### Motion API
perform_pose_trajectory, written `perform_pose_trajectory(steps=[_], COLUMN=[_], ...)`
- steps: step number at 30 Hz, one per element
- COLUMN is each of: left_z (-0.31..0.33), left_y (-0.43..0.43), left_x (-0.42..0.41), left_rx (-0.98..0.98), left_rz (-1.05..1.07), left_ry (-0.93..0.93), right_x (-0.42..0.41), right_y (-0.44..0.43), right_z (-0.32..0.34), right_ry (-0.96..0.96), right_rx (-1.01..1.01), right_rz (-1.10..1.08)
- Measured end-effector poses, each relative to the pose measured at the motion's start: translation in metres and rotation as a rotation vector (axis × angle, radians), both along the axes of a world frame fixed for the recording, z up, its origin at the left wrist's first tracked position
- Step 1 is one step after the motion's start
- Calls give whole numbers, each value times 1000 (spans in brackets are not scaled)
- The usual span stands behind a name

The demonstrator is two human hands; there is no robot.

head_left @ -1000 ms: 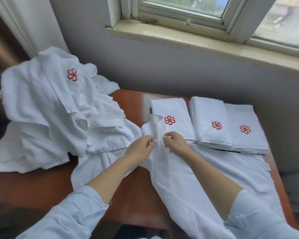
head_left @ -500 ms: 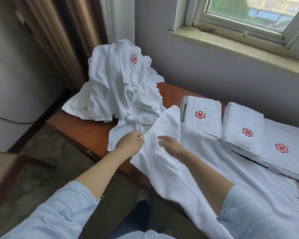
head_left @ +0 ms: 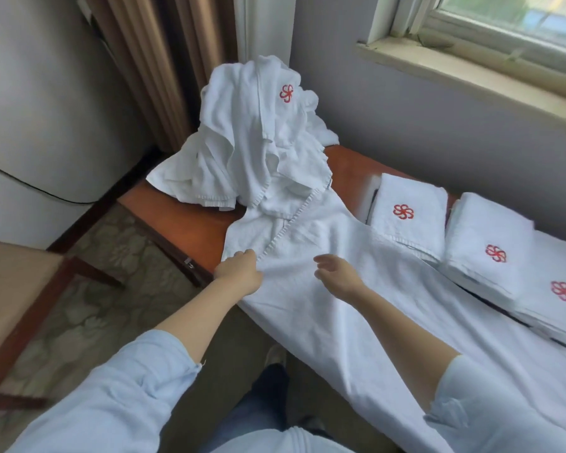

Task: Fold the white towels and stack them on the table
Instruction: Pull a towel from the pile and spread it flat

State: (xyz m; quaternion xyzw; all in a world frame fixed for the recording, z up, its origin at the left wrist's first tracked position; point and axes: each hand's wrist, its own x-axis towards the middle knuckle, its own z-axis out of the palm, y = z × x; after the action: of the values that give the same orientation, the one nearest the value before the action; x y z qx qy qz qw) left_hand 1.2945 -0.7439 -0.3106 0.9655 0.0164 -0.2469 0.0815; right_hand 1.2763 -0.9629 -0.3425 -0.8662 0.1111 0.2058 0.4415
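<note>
- Spread towel (head_left: pixel 389 305): white, lying flat along the near edge of the tabletop (head_left: pixel 190 220), its near side hanging over that edge; one stitched hem is running diagonally up from the left hand toward the heap.
- Left hand (head_left: pixel 241 274): closed in a fist, pinching the spread towel's hem at the tabletop's near edge.
- Right hand (head_left: pixel 339 273): hovering just above the spread towel, to the right of the left hand; fingers loosely curled and parted, gripping nothing.
- Heap of unfolded towels (head_left: pixel 255 148): white, piled high beyond the spread towel at the tabletop's far left end, a red flower emblem showing near its top; its lower folds are touching the spread towel's far corner.
- Folded towels: three lying in a row beyond the spread towel's right part, each showing a red emblem: nearest to the heap (head_left: pixel 409 217), middle (head_left: pixel 490 246), rightmost (head_left: pixel 562 289), partly cut off by the frame. The middle one is overlapping the rightmost.
- Sleeves (head_left: pixel 118 393): light blue, covering both upper forearms.
- Curtain (head_left: pixel 164 60): tan, hanging behind the heap.
- Window sill (head_left: pixel 471 73): sitting above the folded towels.
</note>
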Motion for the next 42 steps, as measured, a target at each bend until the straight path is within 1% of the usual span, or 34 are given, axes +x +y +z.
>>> perform_pose_trajectory(steps=[3, 6, 11, 16, 22, 27, 30, 32, 34, 38, 42], left_z=[2, 3, -4, -21, -51, -70, -73, -71, -63, -37, -4], left_y=[-31, -66, -113, -147, -171, -177, -176, -178, -180, -182, -182], left_x=[18, 39, 77, 122, 172, 194, 200, 201, 203, 203, 198], left_rx=[-123, -191, -213, -217, -151, 54, 142, 157, 89, -87, -163], left_rz=[-97, -190, -368, -563, -803, -1023, -1038, -1038, -1017, -905, -838], left_ry=[-8, -25, -90, -135, -163, -216, -232, -270, -307, -301, -384], right_x=[2, 4, 7, 18, 37, 42, 36, 32, 29, 27, 27], right_y=[-28, -53, -85, -110, -118, -122, -126, -128, -132, -146, -152], right_z=[2, 3, 0, -10, -21, -23, -21, -15, -5, 13, 35], right_ry=[-69, -112, -186, -148, -211, -233, -253, -272, -277, -275, -317], right_rx=[-62, -103, -275, -457, -635, -678, -683, -653, -615, -592, -585], right_rz=[-106, -205, -315, -307, -286, -280, -302, -348, -386, -478, -491])
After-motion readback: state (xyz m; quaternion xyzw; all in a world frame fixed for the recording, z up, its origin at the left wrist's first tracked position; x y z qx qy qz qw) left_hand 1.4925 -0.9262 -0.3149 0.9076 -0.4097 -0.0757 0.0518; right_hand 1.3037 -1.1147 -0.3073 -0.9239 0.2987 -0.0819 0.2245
